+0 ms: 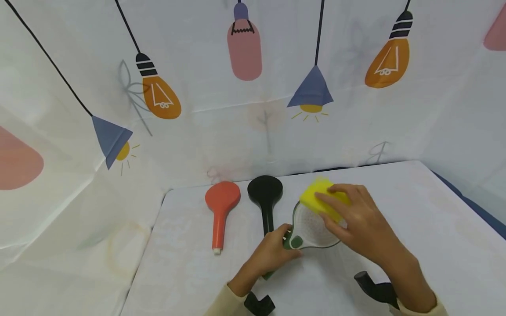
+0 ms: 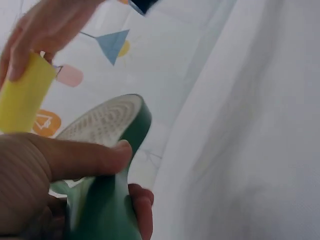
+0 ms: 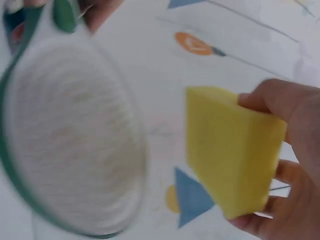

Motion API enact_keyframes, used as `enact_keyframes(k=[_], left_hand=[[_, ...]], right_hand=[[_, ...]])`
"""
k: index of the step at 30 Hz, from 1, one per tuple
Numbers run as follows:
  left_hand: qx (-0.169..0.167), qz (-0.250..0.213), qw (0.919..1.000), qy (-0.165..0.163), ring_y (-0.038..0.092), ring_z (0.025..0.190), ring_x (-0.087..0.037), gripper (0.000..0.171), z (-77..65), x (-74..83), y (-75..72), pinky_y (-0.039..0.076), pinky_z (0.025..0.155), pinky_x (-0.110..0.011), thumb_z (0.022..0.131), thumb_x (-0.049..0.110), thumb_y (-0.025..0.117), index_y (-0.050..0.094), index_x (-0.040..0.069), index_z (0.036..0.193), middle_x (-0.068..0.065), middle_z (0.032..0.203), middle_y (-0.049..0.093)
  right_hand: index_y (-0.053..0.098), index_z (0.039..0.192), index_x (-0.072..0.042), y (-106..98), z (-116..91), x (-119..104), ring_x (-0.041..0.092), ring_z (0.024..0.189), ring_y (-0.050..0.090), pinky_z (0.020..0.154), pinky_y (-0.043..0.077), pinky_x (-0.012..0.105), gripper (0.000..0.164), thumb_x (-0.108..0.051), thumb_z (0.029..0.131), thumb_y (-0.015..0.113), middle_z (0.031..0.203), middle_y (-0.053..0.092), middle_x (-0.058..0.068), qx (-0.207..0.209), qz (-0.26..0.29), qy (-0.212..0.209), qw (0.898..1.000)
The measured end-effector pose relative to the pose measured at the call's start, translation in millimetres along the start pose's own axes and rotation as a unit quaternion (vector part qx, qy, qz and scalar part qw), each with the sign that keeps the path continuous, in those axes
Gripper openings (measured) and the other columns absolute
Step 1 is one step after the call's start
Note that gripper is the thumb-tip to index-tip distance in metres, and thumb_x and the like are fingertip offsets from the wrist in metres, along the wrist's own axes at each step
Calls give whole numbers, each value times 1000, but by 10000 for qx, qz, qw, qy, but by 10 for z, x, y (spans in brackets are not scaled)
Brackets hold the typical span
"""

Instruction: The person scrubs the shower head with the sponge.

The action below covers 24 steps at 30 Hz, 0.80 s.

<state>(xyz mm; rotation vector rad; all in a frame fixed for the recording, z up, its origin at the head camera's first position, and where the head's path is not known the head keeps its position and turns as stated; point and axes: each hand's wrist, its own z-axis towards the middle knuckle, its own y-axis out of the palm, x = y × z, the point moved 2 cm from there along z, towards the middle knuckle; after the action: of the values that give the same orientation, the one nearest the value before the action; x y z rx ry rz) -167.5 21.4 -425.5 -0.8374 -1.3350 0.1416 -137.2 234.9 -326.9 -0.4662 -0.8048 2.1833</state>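
My left hand (image 1: pixel 272 250) grips the handle of a green and white shower head (image 1: pixel 314 230), its pale, dotted spray face turned up. In the left wrist view the thumb lies across the green neck (image 2: pixel 102 205), with fingertips showing on the far side. My right hand (image 1: pixel 365 226) pinches a yellow sponge (image 1: pixel 314 197) between thumb and fingers. From the head view the sponge overlaps the upper part of the spray face. The right wrist view shows a gap between the sponge (image 3: pixel 225 150) and the spray face (image 3: pixel 75 135).
A red shower head (image 1: pixel 222 197) and a black shower head (image 1: pixel 265 192) lie on the white-covered table (image 1: pixel 182 272), left of the hands. Behind the table hangs a white cloth (image 1: pixel 221 136) printed with lamps and bulbs. Black wrist attachments (image 1: pixel 258 303) show near both sleeves.
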Motion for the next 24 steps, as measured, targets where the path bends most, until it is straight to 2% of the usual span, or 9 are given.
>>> enact_keyframes(k=[1,2,5,8,9,11,14,18,24], left_hand=[[-54,-168,9998,-83,60,88,-4,56,0,1,-6,51,74,-21,84,24,81,56,9,131,-2,109,68],[-94,-301,9994,-131,59,88,-4,56,-2,6,-12,50,74,-21,84,24,80,55,9,132,-1,109,67],[-236,-934,9952,-186,60,83,-6,55,-12,26,-20,51,71,-21,83,18,76,55,6,132,-1,105,64],[-367,-1697,9846,-213,61,77,-10,54,-25,45,-21,53,66,-22,82,11,72,54,3,132,-3,100,60],[-427,-1964,9793,-224,62,76,-11,53,-28,52,-21,54,65,-23,82,9,71,53,2,131,-4,99,60],[-533,-2326,9708,-260,62,76,-13,53,-35,66,-21,55,64,-24,82,6,70,53,0,132,-4,99,59],[-622,-2478,9665,-265,62,78,-13,51,-39,87,-28,56,65,-24,83,6,71,53,1,131,-4,99,60],[-630,-2516,9655,-205,63,78,-14,49,-43,114,-60,57,67,-26,85,7,70,53,2,130,-5,102,62],[-635,-2768,9588,-73,65,80,-14,47,-55,135,-104,57,71,-26,88,6,66,50,4,132,-6,108,63]], right_hand=[[67,126,-14,38,5,32,34,107,50,86,46,47,53,-50,104,35,119,58,16,90,-64,46,9999],[67,127,-13,86,9,53,36,106,50,87,45,48,53,-50,104,35,119,58,18,121,-126,17,9998],[66,127,-14,256,9,71,38,104,51,90,45,50,38,-36,98,57,117,58,19,-38,-320,-276,9991],[67,125,-16,380,-8,49,37,101,52,89,48,49,45,-18,81,74,115,58,18,-276,-486,-591,9967],[67,124,-16,404,-13,40,36,101,53,88,49,49,50,-14,75,77,115,58,17,-309,-511,-631,9962],[68,122,-16,428,-21,24,36,101,53,88,50,49,52,-10,71,78,114,58,16,-328,-511,-678,9959],[70,119,-16,412,-24,-10,35,101,52,89,50,49,49,-7,71,75,113,58,15,-332,-401,-688,9963],[71,116,-18,404,-24,-90,31,102,54,88,52,47,46,-6,71,70,113,61,10,-377,-119,-918,9950],[71,116,-23,431,-48,-126,26,105,54,88,51,43,49,-7,70,75,113,61,4,-521,164,-1298,9900]])
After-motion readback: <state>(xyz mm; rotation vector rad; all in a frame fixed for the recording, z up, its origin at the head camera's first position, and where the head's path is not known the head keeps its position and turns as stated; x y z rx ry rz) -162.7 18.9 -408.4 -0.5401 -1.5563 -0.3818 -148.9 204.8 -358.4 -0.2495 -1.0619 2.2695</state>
